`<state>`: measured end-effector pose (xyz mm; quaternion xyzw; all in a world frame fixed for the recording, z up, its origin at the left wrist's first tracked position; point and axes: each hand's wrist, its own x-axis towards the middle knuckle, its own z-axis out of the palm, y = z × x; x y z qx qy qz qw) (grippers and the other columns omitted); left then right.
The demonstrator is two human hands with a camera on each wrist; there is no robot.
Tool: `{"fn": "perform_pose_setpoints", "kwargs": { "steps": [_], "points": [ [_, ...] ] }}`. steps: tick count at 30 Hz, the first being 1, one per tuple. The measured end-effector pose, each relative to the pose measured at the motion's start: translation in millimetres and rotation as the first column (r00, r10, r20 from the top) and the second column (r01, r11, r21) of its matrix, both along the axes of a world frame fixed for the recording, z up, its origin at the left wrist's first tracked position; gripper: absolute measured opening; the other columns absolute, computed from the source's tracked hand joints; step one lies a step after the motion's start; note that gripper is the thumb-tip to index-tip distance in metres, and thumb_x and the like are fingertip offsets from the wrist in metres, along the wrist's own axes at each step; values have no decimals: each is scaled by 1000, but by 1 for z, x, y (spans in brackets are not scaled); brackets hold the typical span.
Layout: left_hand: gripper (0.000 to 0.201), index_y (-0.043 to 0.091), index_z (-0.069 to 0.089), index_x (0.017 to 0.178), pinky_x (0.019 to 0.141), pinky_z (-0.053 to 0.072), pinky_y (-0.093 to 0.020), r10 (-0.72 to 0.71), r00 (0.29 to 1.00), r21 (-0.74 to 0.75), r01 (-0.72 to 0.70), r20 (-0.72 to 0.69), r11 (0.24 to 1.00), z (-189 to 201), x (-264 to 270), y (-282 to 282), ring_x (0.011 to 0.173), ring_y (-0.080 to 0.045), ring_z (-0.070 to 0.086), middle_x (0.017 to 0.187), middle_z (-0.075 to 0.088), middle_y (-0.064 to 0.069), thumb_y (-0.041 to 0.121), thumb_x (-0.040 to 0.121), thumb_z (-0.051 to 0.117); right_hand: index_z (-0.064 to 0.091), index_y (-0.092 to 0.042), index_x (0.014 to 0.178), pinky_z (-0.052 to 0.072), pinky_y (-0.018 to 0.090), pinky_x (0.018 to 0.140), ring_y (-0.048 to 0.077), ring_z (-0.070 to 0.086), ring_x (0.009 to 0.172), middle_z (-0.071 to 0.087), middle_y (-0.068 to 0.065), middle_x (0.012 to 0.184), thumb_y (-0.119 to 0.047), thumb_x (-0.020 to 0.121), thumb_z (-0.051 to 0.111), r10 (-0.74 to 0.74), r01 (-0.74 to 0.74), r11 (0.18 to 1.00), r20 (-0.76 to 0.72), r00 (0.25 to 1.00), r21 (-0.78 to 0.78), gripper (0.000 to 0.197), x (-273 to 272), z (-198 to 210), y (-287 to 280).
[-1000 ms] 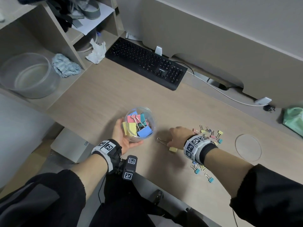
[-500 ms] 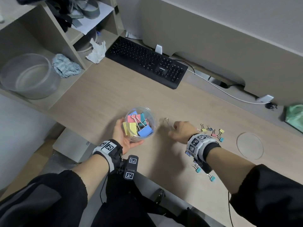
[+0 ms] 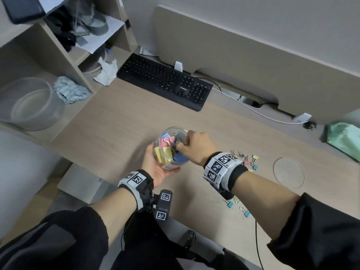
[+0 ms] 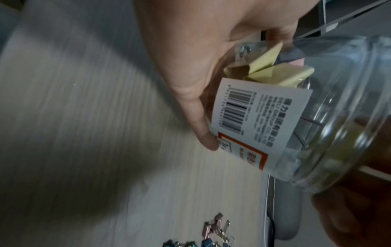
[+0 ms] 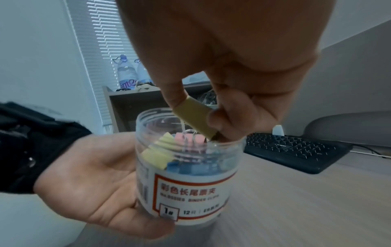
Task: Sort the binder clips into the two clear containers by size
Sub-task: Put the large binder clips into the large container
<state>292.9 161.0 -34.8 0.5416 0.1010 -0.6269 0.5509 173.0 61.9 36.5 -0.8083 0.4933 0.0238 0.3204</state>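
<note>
My left hand (image 3: 153, 168) grips a clear labelled jar (image 3: 171, 148), tilted and lifted off the desk. It holds several large binder clips in yellow, pink and blue (image 5: 167, 150). Over the jar's mouth, my right hand (image 3: 190, 146) pinches a large yellow binder clip (image 5: 194, 119) between thumb and forefinger, its wire handles dipping inside the rim. In the left wrist view the jar (image 4: 296, 117) shows its barcode label against my palm (image 4: 190, 50). Several small clips (image 3: 247, 160) lie on the desk to the right, more near my right forearm (image 3: 237, 206).
A clear round lid (image 3: 288, 172) lies on the desk at the right. A black keyboard (image 3: 165, 84) sits at the back, with a white cable (image 3: 253, 110) behind it. A shelf unit (image 3: 58, 55) and a frosted bowl (image 3: 29, 104) stand at the left.
My right hand picked the large yellow clip up off the desk and carried it left to the jar's mouth. The left hand kept its hold on the jar.
</note>
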Motion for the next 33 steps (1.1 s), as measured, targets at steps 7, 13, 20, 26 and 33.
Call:
{"fn": "perform_pose_setpoints", "kwargs": {
  "steps": [7, 13, 20, 26, 33],
  "points": [
    [56, 17, 71, 115, 96, 53, -57, -13, 1000, 11, 13, -6, 1000, -4, -3, -6, 102, -38, 72, 106, 78, -18, 59, 102, 38, 56, -13, 107, 42, 33, 67, 35, 60, 91, 64, 15, 101, -63, 82, 58, 75, -77, 997, -134, 988, -11, 57, -1, 0, 0],
    [55, 16, 72, 115, 93, 55, -55, -65, 998, 27, 66, -4, 997, -7, 2, -10, 101, -38, 71, 112, 76, -20, 57, 101, 38, 52, -13, 107, 42, 34, 68, 37, 59, 93, 63, 16, 104, -54, 83, 59, 86, -88, 996, -123, 989, -7, 48, -7, 2, -2],
    [58, 19, 71, 125, 94, 55, -62, -141, 990, 110, 140, 7, 984, -9, 17, -13, 111, -41, 70, 122, 75, -19, 62, 96, 44, 48, -12, 87, 46, 38, 67, 34, 55, 84, 56, 10, 91, -17, 75, 65, 224, -223, 974, 37, 974, -30, 21, -14, 7, -16],
    [64, 20, 70, 124, 98, 53, -59, -242, 970, 87, 243, -21, 966, -1, 16, -19, 114, -40, 69, 118, 76, -19, 65, 100, 33, 56, 0, 109, 43, 40, 83, 35, 49, 102, 44, 16, 134, -11, 81, 62, 461, -468, 865, -82, 884, -181, 31, -15, -1, -16],
    [61, 20, 70, 128, 87, 59, -55, -286, 958, 125, 284, 0, 951, -4, 10, -28, 112, -39, 71, 119, 76, -18, 63, 98, 38, 65, -11, 103, 32, 34, 71, 28, 46, 106, 55, 1, 117, -12, 80, 56, 477, -536, 788, -249, 843, -304, 24, -28, -13, -23]
  ]
}}
